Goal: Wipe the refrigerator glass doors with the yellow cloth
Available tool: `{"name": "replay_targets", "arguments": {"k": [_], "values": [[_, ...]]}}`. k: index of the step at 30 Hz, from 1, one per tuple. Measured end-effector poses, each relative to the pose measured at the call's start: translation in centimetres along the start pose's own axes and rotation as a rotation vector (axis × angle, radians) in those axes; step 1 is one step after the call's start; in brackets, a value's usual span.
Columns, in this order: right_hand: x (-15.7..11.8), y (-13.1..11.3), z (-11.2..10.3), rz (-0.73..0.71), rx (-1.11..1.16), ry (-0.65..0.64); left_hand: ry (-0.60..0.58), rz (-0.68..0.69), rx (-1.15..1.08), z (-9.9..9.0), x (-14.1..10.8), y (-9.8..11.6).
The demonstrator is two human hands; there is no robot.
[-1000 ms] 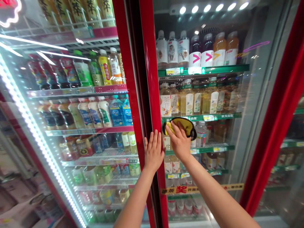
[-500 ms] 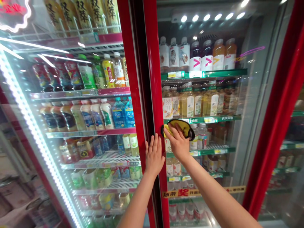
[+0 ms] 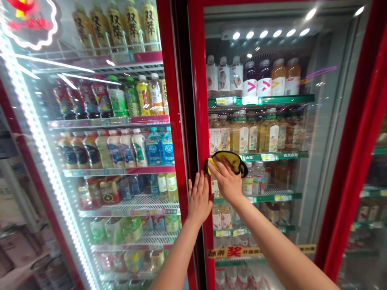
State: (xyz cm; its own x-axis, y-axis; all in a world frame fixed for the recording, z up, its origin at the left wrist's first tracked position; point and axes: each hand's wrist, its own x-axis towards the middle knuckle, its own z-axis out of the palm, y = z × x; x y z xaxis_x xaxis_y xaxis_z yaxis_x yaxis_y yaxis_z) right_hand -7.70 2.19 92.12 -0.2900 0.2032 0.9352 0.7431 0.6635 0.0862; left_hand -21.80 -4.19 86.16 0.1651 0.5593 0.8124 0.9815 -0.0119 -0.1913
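Observation:
My left hand [image 3: 199, 199] lies flat, fingers stretched upward, on the red frame [image 3: 198, 100] of the right fridge door beside the dark gap between the two doors. Just to its right, my right hand [image 3: 227, 181] presses a yellow cloth with a dark edge [image 3: 231, 161] against the glass, next to that frame. Part of the cloth is bunched under the fingers, and its far edge stands out beyond them. Behind the glass, tea bottles [image 3: 243, 135] stand on a shelf above the cloth.
The left fridge door has a red frame [image 3: 179, 141] and shows several shelves of drinks, with a bright light strip [image 3: 39, 153] along its left side. A printed banner [image 3: 232, 252] crosses the lower right door. Another red frame [image 3: 347, 161] rises at the right.
The view has shifted a little, so the fridges sit slightly further right and lower. Both hands keep nearly the same places, and the cloth sits slightly higher against the shelf behind it.

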Motion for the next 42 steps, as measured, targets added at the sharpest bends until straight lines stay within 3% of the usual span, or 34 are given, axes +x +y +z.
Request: {"name": "replay_targets", "arguments": {"k": [2, 7, 11, 14, 17, 21, 25, 28, 31, 35, 39, 42], "values": [[0.4, 0.3, -0.2, -0.018, 0.001, -0.006, -0.001, -0.003, -0.007, -0.1, 0.1, 0.0], [5.2, 2.5, -1.8, 0.078, -0.026, 0.065, 0.034, -0.004, -0.018, -0.6, 1.5, 0.2], [3.4, 2.0, -1.4, 0.256, -0.068, 0.131, 0.067, -0.010, -0.031, -0.6, 1.8, 0.3], [1.4, 0.4, -0.8, 0.238, -0.087, -0.002, 0.080, 0.001, -0.027, -0.3, 1.5, 0.3], [3.0, 0.4, -1.5, 0.141, -0.083, -0.097, 0.082, 0.035, -0.017, 0.0, 1.6, 0.6], [5.6, 3.6, -3.0, 0.202, -0.087, -0.004, 0.088, 0.045, -0.004, 0.1, 3.0, 1.4], [1.9, 5.4, -2.4, 0.331, -0.105, 0.108, 0.146, 0.031, 0.001, 0.3, 4.3, 2.5], [-0.7, 5.5, -1.6, 0.227, -0.112, 0.078, 0.171, 0.028, 0.007, 0.4, 5.1, 3.3], [0.5, 7.0, -2.3, 0.094, -0.096, 0.019, 0.171, 0.025, 0.005, 0.5, 6.0, 4.2], [2.6, 10.8, -3.9, 0.183, -0.092, 0.082, 0.218, -0.005, 0.012, 0.7, 7.2, 5.7], [-0.7, 11.8, -3.4, 0.370, -0.102, 0.159, 0.225, -0.007, 0.008, 1.2, 7.5, 7.0], [-2.5, 11.1, -2.7, 0.284, -0.113, 0.093, 0.211, 0.016, -0.009, 1.5, 7.7, 7.8]]}}
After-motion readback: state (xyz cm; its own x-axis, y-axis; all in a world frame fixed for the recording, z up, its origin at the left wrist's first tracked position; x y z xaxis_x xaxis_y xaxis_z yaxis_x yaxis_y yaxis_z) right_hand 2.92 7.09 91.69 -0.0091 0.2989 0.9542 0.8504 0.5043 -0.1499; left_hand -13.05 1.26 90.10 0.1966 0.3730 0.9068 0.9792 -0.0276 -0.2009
